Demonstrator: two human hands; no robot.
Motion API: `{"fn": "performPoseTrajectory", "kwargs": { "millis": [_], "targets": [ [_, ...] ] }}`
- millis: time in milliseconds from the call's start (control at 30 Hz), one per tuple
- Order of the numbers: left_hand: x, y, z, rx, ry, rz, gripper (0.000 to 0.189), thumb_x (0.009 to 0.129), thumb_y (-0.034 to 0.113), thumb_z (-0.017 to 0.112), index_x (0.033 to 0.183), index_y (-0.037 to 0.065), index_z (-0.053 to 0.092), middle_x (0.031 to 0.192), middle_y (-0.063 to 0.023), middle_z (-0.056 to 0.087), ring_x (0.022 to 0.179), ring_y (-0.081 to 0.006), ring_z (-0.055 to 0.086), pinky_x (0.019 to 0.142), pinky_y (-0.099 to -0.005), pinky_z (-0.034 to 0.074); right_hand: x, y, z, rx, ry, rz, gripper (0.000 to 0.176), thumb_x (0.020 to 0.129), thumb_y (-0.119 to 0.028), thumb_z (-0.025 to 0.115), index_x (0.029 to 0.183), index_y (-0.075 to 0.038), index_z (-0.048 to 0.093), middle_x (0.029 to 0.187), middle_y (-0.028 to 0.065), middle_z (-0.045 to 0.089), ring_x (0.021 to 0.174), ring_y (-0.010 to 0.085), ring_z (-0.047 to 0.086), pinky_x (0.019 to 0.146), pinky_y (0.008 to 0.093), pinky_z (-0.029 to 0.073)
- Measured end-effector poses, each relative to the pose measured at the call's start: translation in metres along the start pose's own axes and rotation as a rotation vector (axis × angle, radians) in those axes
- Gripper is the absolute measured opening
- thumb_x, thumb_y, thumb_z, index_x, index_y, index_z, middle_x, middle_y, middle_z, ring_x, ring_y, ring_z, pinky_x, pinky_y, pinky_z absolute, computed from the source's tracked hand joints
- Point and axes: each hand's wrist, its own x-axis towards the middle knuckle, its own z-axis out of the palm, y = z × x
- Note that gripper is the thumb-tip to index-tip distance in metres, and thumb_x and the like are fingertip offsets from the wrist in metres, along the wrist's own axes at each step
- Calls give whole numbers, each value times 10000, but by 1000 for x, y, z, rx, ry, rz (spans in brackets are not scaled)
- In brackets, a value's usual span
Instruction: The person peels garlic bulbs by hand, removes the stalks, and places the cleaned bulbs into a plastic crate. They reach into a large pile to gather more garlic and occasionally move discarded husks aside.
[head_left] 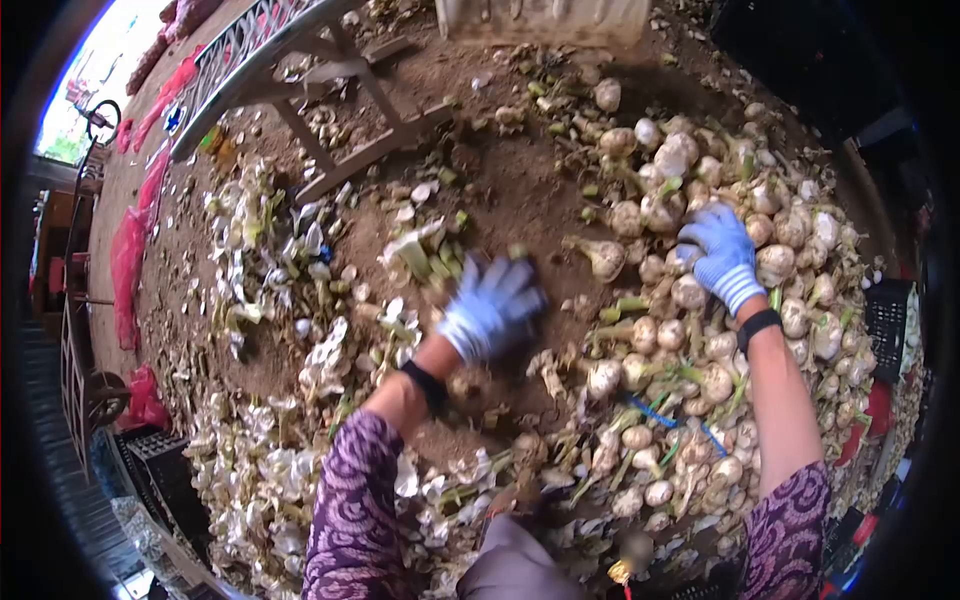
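My left hand point(495, 308), in a blue-and-white knit glove, hovers over bare soil with its fingers spread and nothing in them; motion smears the fingertips. Cut garlic stems point(430, 258) and peeled skins lie just beside it. On the right, my right hand point(722, 250), gloved the same way, reaches into a large heap of garlic bulbs point(790, 225). Its fingers curl down around a garlic bulb point(688, 254) that is mostly hidden under the glove. A single bulb with its stem point(603, 258) lies on the soil between my hands.
Papery garlic skins point(255, 430) litter the ground to the left. A wooden-legged metal bench or rack point(345, 95) stands at the upper left. Pink-red mesh point(130, 265) lies along the left edge. Blue string point(652, 411) rests among the bulbs. A black crate point(888, 325) is at the far right.
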Motion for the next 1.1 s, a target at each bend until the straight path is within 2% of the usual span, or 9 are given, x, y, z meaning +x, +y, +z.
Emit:
{"fn": "performPoseTrajectory", "kwargs": {
  "millis": [100, 200, 233, 300, 500, 633, 900, 967, 1100],
  "targets": [
    [-4, -62, -30, 404, 22, -471, 509, 703, 418, 640, 1156, 227, 506, 1273, -116, 393, 1190, -365, 351, 925, -591, 272, 0, -17, 0, -69, -39, 92, 198, 687, -243, 643, 864, -154, 638, 1014, 23, 582, 1059, 246, 465, 898, 412, 369],
    [-51, -63, -75, 10, 109, -569, 440, 802, 407, 582, 1177, 184, 525, 1204, -164, 486, 1086, -378, 449, 887, -516, 346, -6, -76, -5, -24, 161, -125, 281, 689, -298, 629, 927, -149, 608, 1041, 38, 571, 1013, 245, 491, 898, 421, 347],
    [-73, -61, -75, -210, 79, -590, 456, 800, 419, 586, 1176, 168, 527, 1167, -178, 507, 1067, -373, 469, 879, -476, 378, -1, -112, -25, 63, -312, -3, 334, 715, -328, 624, 1000, -155, 602, 1089, 48, 568, 1042, 241, 494, 901, 406, 372],
    [-109, -26, -76, -333, -139, -695, 526, 775, 454, 607, 1186, 140, 516, 1118, -207, 523, 1030, -366, 495, 835, -414, 436, -38, -146, 9, 243, -334, -84, 489, 747, -412, 626, 1178, -205, 522, 1242, 80, 488, 1182, 262, 426, 971, 385, 370],
    [-155, 36, -66, -71, -212, -433, 602, 639, 293, 713, 1173, 102, 511, 1204, -200, 456, 1014, -386, 478, 801, -440, 456, -101, -163, 52, 308, -365, -68, 602, 654, -111, 635, 1224, -211, 470, 1197, 104, 477, 1135, 294, 441, 904, 415, 425],
    [-155, 43, -57, 2, -123, -438, 321, 659, 198, 675, 925, 72, 547, 1040, -153, 490, 856, -341, 502, 667, -441, 468, -104, -153, 20, 660, 0, 60, 488, 639, -45, 640, 1105, -154, 546, 1110, 105, 534, 1048, 314, 505, 910, 369, 434],
    [-150, 38, -64, -712, -89, -612, 192, 678, 58, 655, 870, 62, 643, 872, -125, 599, 779, -276, 605, 641, -345, 511, -201, -99, -59, -188, -486, 118, 289, 596, -119, 616, 882, -158, 619, 951, 43, 555, 937, 235, 505, 709, 384, 425],
    [-141, 62, -63, -568, -136, -411, 296, 666, 24, 658, 957, 74, 633, 998, -150, 591, 845, -279, 605, 706, -335, 527, -216, -106, -56, -217, -334, 67, 254, 619, -141, 617, 874, -146, 618, 949, 53, 554, 964, 250, 487, 772, 423, 393],
    [-121, 142, -60, -339, -298, -105, 723, 551, 384, 769, 1189, 153, 520, 1176, -212, 488, 1028, -391, 504, 840, -482, 425, -224, -186, -17, 220, -354, -88, 507, 606, -198, 648, 1101, -147, 552, 1091, 110, 505, 1049, 285, 451, 887, 428, 358]
  ]
}}
